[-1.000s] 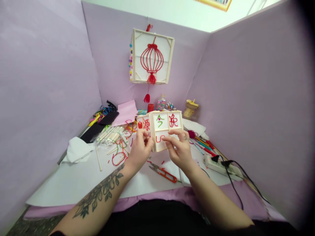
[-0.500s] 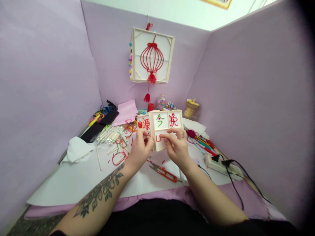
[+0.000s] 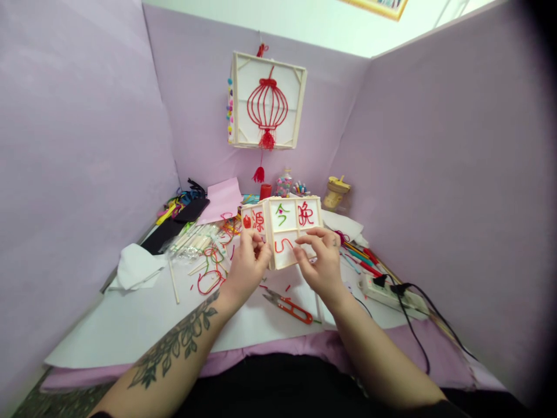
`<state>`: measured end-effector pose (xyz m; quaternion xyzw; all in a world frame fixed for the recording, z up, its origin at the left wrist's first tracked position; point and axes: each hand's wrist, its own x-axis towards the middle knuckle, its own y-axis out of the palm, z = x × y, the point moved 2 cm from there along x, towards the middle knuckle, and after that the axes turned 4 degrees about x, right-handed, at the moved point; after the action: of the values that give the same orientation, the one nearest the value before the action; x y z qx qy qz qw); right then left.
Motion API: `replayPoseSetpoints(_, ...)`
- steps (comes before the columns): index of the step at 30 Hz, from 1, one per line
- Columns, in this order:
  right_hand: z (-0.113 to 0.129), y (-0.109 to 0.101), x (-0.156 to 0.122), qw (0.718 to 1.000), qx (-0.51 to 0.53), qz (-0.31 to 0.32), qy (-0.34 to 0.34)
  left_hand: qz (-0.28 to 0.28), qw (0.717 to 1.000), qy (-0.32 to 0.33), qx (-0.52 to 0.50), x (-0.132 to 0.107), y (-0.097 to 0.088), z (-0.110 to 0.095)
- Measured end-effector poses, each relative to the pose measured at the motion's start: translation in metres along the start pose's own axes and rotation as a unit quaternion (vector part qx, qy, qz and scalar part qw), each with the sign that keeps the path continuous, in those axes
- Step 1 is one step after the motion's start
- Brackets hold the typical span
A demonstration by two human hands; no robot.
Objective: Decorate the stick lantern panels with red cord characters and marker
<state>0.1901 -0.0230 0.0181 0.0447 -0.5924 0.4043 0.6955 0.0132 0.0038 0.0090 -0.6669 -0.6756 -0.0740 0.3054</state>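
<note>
Small stick-framed lantern (image 3: 287, 217) — upright, raised, white panels with red-and-green characters.

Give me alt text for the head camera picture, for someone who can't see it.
A person's left hand holds a small wooden-framed white paper lantern box bearing red and green cord characters, while the right hand touches its lower panel. Red-handled snips lie on the white table sheet below; a square red-tasselled lantern hangs behind.

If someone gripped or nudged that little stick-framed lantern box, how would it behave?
Probably light: the left hand grips the lantern box at one edge with fingertips. Likely fragile, since its panels look like thin paper in slim sticks. Boxy and flat-sided, it should not roll.
</note>
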Motion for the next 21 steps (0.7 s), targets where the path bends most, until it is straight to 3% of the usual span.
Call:
replayPoseSetpoints(3,-0.002,0.006,-0.002,0.999,-0.023,0.039,0.003,0.003,1.000,0.001,-0.007,0.000,0.001,0.002)
replayPoseSetpoints(6,0.001,0.007,0.002,0.999,-0.025,0.036,-0.001,0.002,1.000,0.001,-0.003,0.000,0.000,0.003)
replayPoseSetpoints(13,0.018,0.000,0.016,0.994,0.056,0.081,-0.049,0.006,1.000,0.003,-0.003,0.000,0.001,0.004)
replayPoseSetpoints(21,0.034,0.013,0.014,0.984,0.167,0.069,0.001,-0.002,1.000,0.000,0.007,0.000,0.001,0.006)
